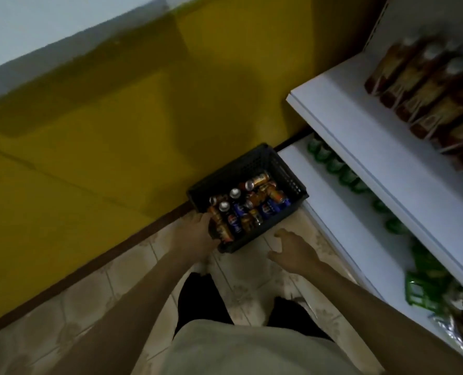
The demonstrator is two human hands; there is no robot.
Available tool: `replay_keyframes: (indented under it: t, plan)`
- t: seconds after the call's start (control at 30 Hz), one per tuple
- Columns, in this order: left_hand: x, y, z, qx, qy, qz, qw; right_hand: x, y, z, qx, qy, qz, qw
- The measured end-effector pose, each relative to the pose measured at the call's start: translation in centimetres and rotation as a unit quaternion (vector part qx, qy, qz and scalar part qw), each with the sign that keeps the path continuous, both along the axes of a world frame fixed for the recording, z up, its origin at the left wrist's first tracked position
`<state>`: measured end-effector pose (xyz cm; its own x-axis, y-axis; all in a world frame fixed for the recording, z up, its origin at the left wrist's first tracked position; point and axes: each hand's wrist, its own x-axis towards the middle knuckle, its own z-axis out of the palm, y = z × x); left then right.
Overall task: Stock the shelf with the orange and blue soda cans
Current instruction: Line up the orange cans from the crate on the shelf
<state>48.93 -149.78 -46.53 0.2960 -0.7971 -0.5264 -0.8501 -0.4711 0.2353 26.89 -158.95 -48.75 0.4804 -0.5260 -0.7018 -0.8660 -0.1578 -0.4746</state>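
on the tiled floor [89,307], at the foot of the yellow wall [103,144], stood a black crate [252,163] holding orange cans [275,194] and blue cans [268,209], a few upright, most lying jumbled; its right side sat just beside the white lower shelf [322,196]; the left hand [195,236] was at the crate's near-left corner, fingers curled round an orange can [220,226] there, though blur hid the exact grip; the right hand [292,253] hung over the floor between crate and shelf, fingers spread and loose, holding nothing; green cans [333,165] lined the lower shelf beneath the overhanging upper shelf [373,147], which bore brown bottles [428,87]; green packets [425,290] lay nearer the person.
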Motion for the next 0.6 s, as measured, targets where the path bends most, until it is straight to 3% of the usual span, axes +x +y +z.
replay_keyframes:
  t: [0.07,0.17,0.3,0.37,0.43,0.53,0.6]
  plan:
    - [2.1,-0.1,-1.6,0.034,0.054,-0.002,0.998,2.2,0.5,-1.7,0.053,0.003,-0.017,0.998]
    - [5.5,-1.5,-5.3,0.091,0.14,-0.005,0.986,6.8,0.9,-5.4,0.117,-0.011,-0.13,0.985]
    - [9.5,-4.3,-12.9,0.171,0.22,-0.079,0.957,14.2,0.7,-12.1,0.178,-0.023,-0.386,0.905]
    - [11.5,-5.6,-17.6,0.202,0.238,-0.091,0.946,16.9,1.1,-16.8,0.146,0.015,-0.405,0.902]
    - [13.4,-7.3,-23.3,0.221,0.239,-0.115,0.939,20.0,1.1,-22.5,0.198,-0.019,-0.495,0.846]
    - [14.7,-9.1,-31.6,0.22,0.222,-0.127,0.941,23.6,1.6,-30.5,0.227,-0.022,-0.512,0.828]
    - [14.7,-10.3,-37.2,0.187,0.202,-0.134,0.952,24.8,1.5,-36.1,0.21,-0.009,-0.565,0.798]
